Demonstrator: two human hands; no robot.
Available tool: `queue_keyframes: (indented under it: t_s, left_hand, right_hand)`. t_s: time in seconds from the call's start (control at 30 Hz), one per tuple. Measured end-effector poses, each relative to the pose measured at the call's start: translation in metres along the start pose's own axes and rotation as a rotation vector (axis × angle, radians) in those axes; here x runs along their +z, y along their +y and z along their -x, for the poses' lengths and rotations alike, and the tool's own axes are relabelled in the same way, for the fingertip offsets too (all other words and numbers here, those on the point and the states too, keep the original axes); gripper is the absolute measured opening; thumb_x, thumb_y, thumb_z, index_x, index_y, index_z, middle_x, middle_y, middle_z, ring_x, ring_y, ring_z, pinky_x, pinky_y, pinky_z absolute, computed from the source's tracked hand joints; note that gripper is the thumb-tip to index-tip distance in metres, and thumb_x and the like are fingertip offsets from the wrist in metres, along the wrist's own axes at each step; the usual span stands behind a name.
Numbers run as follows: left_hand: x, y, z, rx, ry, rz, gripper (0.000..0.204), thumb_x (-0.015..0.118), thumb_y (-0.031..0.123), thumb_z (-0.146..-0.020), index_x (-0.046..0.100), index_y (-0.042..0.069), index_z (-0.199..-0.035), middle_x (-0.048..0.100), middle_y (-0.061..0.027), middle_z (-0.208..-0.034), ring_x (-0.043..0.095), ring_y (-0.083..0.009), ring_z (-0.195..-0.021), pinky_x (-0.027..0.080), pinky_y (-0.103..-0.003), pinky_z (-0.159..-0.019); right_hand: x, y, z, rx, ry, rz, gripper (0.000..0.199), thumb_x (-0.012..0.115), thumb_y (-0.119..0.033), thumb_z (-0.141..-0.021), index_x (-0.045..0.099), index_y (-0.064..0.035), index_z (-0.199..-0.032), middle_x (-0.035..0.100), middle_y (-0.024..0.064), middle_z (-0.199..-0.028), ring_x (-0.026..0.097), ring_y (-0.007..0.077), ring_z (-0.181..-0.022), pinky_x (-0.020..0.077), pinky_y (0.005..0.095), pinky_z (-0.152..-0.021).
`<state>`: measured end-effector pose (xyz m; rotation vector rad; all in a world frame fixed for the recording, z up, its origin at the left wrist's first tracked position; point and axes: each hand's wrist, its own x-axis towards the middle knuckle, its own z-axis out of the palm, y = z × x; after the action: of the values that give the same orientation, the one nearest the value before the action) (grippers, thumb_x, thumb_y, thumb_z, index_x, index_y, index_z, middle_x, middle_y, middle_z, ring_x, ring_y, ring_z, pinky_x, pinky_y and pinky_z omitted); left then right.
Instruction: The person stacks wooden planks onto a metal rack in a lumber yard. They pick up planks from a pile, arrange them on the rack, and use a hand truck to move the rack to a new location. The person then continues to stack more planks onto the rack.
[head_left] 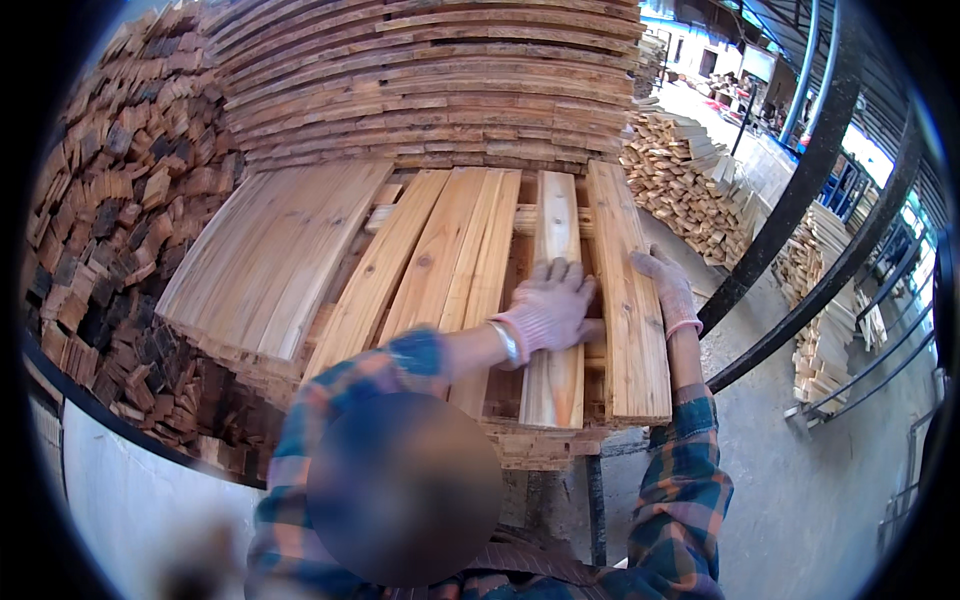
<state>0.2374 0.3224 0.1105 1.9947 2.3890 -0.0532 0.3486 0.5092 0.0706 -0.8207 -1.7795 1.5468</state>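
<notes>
Left to right across the stack: wide board layer (270, 250) at the left, two narrower boards (440, 250) in the middle, then the narrow plank (555, 300), then the outer plank (628, 300) at the right edge.

Left hand (548, 308), gloved, is laid flat with fingers spread wide on the narrow plank; nothing is gripped. Right hand (668, 285), gloved, is pressed open against the right edge of the outer plank, fingers extended; nothing is clasped.

Both planks lie flat on crosswise battens (535, 220) on top of the pile, near the front right corner.

Judgement: the planks are best squared by pushing sideways with flat palms, near ends kept flush and gaps kept even.

Long axis of both planks runs away from the person, far ends pointing toward the tall board stack (430, 80) behind
</notes>
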Motion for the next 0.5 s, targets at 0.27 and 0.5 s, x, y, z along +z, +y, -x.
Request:
queue_keyframes:
  t_s: [0.27,0.5]
  left_hand:
    - [-0.008,-0.161,0.099,-0.313,0.656,0.121,0.039,0.062,0.041,-0.085,0.071,0.003,-0.077,0.065,-0.0201,-0.097,0.063,-0.0294,-0.097,0.051,-0.041,-0.077]
    - [0.059,-0.262,0.214,-0.636,0.259,-0.177,0.061,0.046,0.049,-0.091,0.045,0.004,-0.133,0.048,-0.0179,-0.128,0.043,-0.0344,-0.121,0.034,-0.045,-0.099]
  right_hand:
    - [-0.029,0.021,-0.022,0.063,-0.096,-0.051,0.066,0.070,-0.028,-0.079,0.048,0.0095,-0.129,0.063,0.0164,-0.112,0.066,0.0185,-0.084,0.0530,0.0279,-0.074]
    - [0.064,-0.020,0.027,0.037,-0.156,-0.019,0.049,0.069,-0.032,-0.078,0.066,0.0043,-0.110,0.068,0.0119,-0.099,0.066,0.0176,-0.082,0.0516,0.0283,-0.073]
